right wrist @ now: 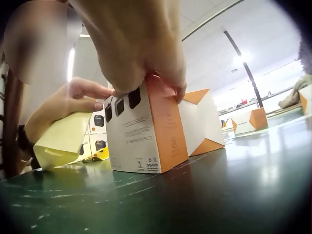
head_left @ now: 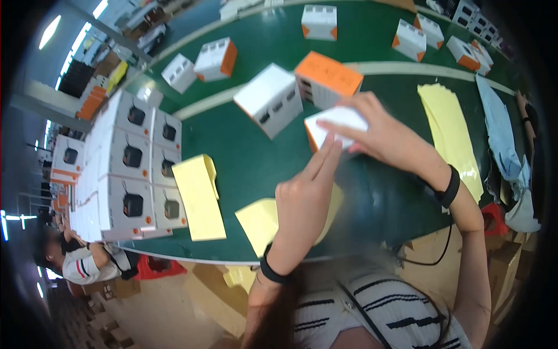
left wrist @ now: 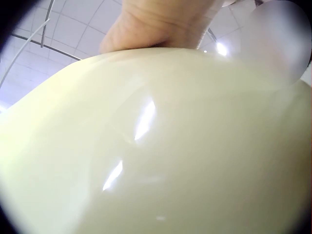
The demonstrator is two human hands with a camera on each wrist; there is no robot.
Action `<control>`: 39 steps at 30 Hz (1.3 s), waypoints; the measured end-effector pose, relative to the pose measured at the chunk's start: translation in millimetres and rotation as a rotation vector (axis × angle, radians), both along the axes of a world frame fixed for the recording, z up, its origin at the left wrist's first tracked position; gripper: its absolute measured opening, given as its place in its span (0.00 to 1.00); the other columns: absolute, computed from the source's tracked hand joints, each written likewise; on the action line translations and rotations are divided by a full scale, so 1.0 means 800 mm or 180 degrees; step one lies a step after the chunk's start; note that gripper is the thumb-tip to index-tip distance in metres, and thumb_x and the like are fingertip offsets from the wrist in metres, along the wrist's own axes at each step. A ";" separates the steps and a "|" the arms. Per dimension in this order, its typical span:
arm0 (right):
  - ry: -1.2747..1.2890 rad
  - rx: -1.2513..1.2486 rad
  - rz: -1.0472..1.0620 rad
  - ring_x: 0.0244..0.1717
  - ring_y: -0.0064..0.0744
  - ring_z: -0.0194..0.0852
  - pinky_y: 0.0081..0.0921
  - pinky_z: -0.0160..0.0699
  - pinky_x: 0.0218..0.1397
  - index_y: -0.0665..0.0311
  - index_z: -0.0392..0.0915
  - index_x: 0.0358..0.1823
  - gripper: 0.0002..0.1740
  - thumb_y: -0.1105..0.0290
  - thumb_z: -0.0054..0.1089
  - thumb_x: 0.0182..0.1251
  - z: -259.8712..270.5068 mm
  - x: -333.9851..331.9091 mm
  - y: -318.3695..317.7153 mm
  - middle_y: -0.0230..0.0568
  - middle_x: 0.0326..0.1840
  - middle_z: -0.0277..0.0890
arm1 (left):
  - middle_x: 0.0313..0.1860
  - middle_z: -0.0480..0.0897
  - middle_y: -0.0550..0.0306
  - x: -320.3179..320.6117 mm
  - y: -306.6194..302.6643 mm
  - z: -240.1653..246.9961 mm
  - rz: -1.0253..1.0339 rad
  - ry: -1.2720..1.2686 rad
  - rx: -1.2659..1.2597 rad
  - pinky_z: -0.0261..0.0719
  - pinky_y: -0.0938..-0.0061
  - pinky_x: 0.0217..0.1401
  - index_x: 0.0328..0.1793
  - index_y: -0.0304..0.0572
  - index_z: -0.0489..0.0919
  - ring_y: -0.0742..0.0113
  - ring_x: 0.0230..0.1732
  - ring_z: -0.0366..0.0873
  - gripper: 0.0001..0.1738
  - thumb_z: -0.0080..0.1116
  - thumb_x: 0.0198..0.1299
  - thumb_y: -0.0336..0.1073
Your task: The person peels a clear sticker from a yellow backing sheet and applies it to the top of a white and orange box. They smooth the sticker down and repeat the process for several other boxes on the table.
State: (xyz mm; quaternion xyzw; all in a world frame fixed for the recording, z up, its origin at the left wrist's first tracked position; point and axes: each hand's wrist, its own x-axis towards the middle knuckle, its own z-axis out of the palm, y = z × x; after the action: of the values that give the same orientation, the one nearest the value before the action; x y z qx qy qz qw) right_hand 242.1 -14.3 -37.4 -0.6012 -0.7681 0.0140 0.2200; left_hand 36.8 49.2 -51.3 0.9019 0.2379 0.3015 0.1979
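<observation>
My right hand grips a small white and orange product box from above. In the right wrist view the same box stands upright on the table, with pictures of black devices near its top. My left hand touches the box's top edge with extended fingertips. The other fingers hold a glossy yellow sheet, which hangs below the palm and fills most of the left wrist view. Just beyond stand a white box and an orange-topped box.
Stacked device boxes rise at the left edge. Beside them lies another yellow sheet. Yellow sheets and a pale blue sheet lie on the right. Several boxes are spread along the far strip of the green table. A person is at far left.
</observation>
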 end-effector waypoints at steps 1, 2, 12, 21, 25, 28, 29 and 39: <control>-0.0159 -0.0126 0.0121 0.67 0.60 0.61 0.43 0.69 0.70 0.40 0.65 0.76 0.39 0.69 0.66 0.63 0.008 0.005 -0.003 0.54 0.70 0.61 | 0.59 0.83 0.48 -0.002 -0.001 0.006 -0.0104 -0.0028 -0.0180 0.83 0.65 0.52 0.63 0.46 0.81 0.48 0.54 0.84 0.26 0.61 0.57 0.21; -0.0220 -0.0214 0.0281 0.63 0.58 0.63 0.42 0.69 0.69 0.36 0.66 0.76 0.38 0.67 0.67 0.64 0.018 0.013 -0.005 0.57 0.68 0.60 | 0.65 0.81 0.56 -0.009 0.009 0.002 -0.0392 -0.0107 0.0050 0.84 0.68 0.34 0.60 0.45 0.82 0.53 0.33 0.86 0.22 0.63 0.57 0.27; 0.1057 0.0641 -0.1130 0.57 0.46 0.58 0.30 0.60 0.65 0.40 0.80 0.66 0.21 0.60 0.52 0.75 0.067 0.182 -0.007 0.48 0.52 0.58 | 0.37 0.88 0.50 -0.081 0.007 0.025 0.0589 -0.0982 -0.1865 0.78 0.79 0.44 0.47 0.30 0.86 0.69 0.39 0.86 0.08 0.61 0.64 0.22; -0.0802 0.0969 -0.2504 0.59 0.50 0.61 0.43 0.63 0.61 0.52 0.69 0.73 0.27 0.57 0.54 0.75 -0.125 0.341 0.134 0.51 0.60 0.64 | 0.31 0.86 0.54 -0.092 -0.016 0.005 0.0371 -0.0930 -0.2300 0.76 0.82 0.37 0.47 0.31 0.86 0.73 0.35 0.83 0.07 0.59 0.66 0.24; 0.1259 0.0828 -0.0543 0.70 0.48 0.58 0.40 0.56 0.75 0.49 0.62 0.77 0.37 0.59 0.63 0.67 -0.044 0.216 0.127 0.47 0.66 0.66 | 0.29 0.85 0.55 -0.099 -0.015 0.009 0.0795 -0.1017 -0.2175 0.74 0.81 0.38 0.52 0.32 0.84 0.75 0.32 0.79 0.11 0.53 0.70 0.27; -0.0281 0.0498 0.0096 0.74 0.47 0.55 0.39 0.55 0.77 0.50 0.62 0.78 0.48 0.65 0.74 0.52 0.017 0.133 0.116 0.44 0.70 0.65 | 0.27 0.84 0.57 -0.093 -0.009 0.016 0.0958 -0.1118 -0.2370 0.75 0.78 0.38 0.56 0.34 0.84 0.76 0.30 0.78 0.14 0.49 0.73 0.28; -0.1511 0.0219 0.0281 0.76 0.46 0.54 0.38 0.56 0.78 0.51 0.63 0.77 0.55 0.68 0.80 0.43 0.024 0.120 0.114 0.42 0.73 0.63 | 0.28 0.84 0.57 -0.092 -0.009 0.016 0.0942 -0.1150 -0.2139 0.74 0.79 0.39 0.57 0.34 0.83 0.76 0.31 0.78 0.14 0.49 0.73 0.28; 0.1014 0.0620 -0.0236 0.53 0.46 0.71 0.38 0.67 0.65 0.57 0.76 0.67 0.34 0.66 0.73 0.55 0.013 0.033 -0.004 0.44 0.55 0.69 | 0.32 0.81 0.58 -0.087 -0.012 0.009 0.1259 -0.2596 -0.1493 0.71 0.83 0.34 0.63 0.32 0.75 0.79 0.30 0.74 0.19 0.40 0.81 0.38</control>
State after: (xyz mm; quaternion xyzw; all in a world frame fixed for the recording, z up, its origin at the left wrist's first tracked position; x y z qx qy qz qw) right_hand 268.1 -17.2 -27.3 -0.5951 -0.6986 0.0264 0.3964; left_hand -32.6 39.7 -44.3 0.5799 0.3687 0.5992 0.4108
